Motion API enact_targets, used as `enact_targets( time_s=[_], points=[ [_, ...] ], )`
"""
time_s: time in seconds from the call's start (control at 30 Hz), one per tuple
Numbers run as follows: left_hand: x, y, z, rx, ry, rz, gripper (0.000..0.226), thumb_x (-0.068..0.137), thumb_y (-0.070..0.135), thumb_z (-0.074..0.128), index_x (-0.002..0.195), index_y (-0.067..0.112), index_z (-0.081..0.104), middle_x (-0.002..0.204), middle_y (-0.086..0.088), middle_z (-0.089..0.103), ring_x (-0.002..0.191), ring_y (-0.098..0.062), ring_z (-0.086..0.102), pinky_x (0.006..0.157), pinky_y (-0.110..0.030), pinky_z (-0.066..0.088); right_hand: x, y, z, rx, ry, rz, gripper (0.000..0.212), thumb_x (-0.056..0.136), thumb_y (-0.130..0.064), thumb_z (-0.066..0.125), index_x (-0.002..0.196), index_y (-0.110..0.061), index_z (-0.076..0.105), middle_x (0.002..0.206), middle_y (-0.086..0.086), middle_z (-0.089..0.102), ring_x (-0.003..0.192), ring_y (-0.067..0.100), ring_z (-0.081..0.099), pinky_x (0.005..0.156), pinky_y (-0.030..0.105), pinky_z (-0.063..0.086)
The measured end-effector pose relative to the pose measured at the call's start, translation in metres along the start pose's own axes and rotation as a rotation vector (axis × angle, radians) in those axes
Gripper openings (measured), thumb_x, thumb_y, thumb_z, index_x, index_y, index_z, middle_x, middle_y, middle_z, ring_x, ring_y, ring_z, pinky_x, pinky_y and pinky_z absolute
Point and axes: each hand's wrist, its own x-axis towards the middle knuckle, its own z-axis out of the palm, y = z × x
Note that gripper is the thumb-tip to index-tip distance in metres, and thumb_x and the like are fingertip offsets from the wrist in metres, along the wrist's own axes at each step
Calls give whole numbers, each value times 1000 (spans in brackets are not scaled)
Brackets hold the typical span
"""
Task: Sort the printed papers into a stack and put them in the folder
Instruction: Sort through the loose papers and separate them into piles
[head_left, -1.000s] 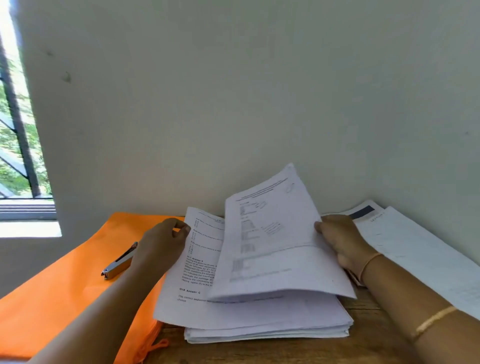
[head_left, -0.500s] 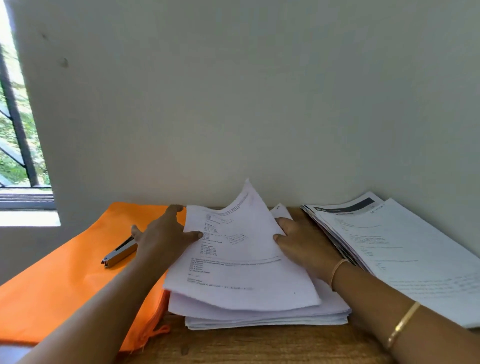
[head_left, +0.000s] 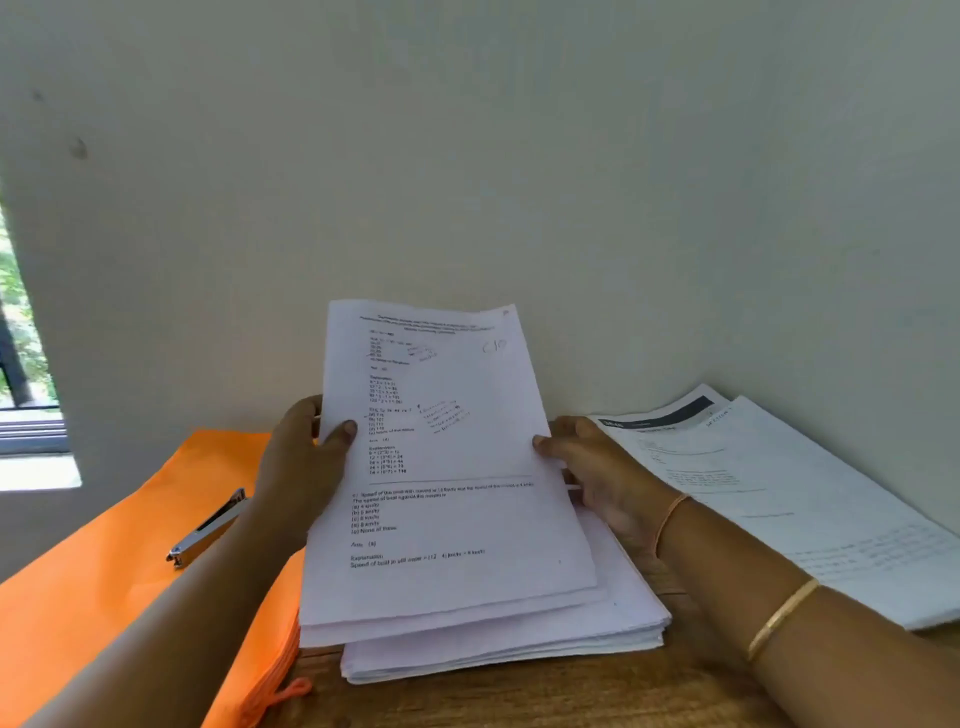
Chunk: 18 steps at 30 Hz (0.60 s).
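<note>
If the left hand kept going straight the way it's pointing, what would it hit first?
The left hand grips the held sheets at their left edge, so it would simply carry them along. Beyond that, probably the pale wall ahead, though depth is hard to judge from this view.

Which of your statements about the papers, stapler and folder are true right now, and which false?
1. The left hand and right hand grip the printed sheets by opposite side edges. True.
2. The stapler lies on bare wood. False: it lies on the orange folder.
3. Another paper pile lies right of the hands, by the wall. True.
4. The gripped sheets are inside the folder. False: they are held over the paper stack.
</note>
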Motion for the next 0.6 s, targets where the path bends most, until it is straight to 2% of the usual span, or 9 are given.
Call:
enact_targets(
  time_s=[0.03,0.13,0.2,0.27,0.37,0.4,0.47,0.53,0.6],
  points=[
    [0,0,0,-47,4,-15,26,95,17,53,121,18,53,109,-5,63,84,-23,60,67,-32,47,0,-3,-4,110,-44,56,40,91,-19,60,129,-11,51,110,7,64,87,21,61,71,33,53],
    [-3,4,3,-129,-9,-16,22,94,16,55,116,19,54,104,-6,65,81,-23,63,71,-37,51,-7,-12,-14,243,-149,124,32,90,-8,59,121,-1,60,118,17,64,102,32,62,95,46,49],
    [-7,7,5,-190,-54,-19,22,93,16,57,114,21,55,105,-5,66,86,-26,65,78,-48,54,-8,-23,-20,215,-153,80,22,90,4,52,109,0,63,104,16,68,91,30,63,89,44,49],
    [-12,10,7,-242,-125,-22,29,91,17,60,119,22,54,106,-5,67,96,-28,65,86,-54,51,-9,-35,-28,99,-46,31,17,89,8,52,95,-2,64,96,15,65,81,27,60,85,39,49],
    [-16,11,16,-244,-213,13,39,89,20,61,126,20,50,109,-6,65,94,-21,66,86,-47,52,-3,-50,-50,-91,141,-6,16,87,4,57,101,1,63,115,21,62,98,32,59,92,41,47],
    [-16,10,19,-206,-219,36,39,89,21,61,126,20,49,111,-3,63,90,-15,65,81,-37,53,-2,-53,-58,-138,192,5,17,86,3,57,102,3,63,116,21,62,100,33,59,89,40,48],
    [-19,6,25,-3,-227,104,38,89,22,62,125,22,50,116,4,58,86,-8,61,67,-21,46,-3,-56,-76,-229,306,9,5,85,1,56,88,1,60,102,17,60,86,30,57,71,30,45],
    [-19,-3,28,217,-262,195,37,88,22,64,124,20,54,123,2,56,97,-12,59,73,-22,44,-4,-59,-95,-332,409,16,7,87,1,52,81,-2,54,86,13,53,71,25,48,61,25,34],
    [-20,-8,29,417,-331,279,36,88,26,63,122,23,55,127,1,54,107,-11,51,85,-24,40,-5,-56,-115,-471,481,43,20,89,1,47,69,0,47,77,12,49,67,25,45,61,25,33]
  ],
)
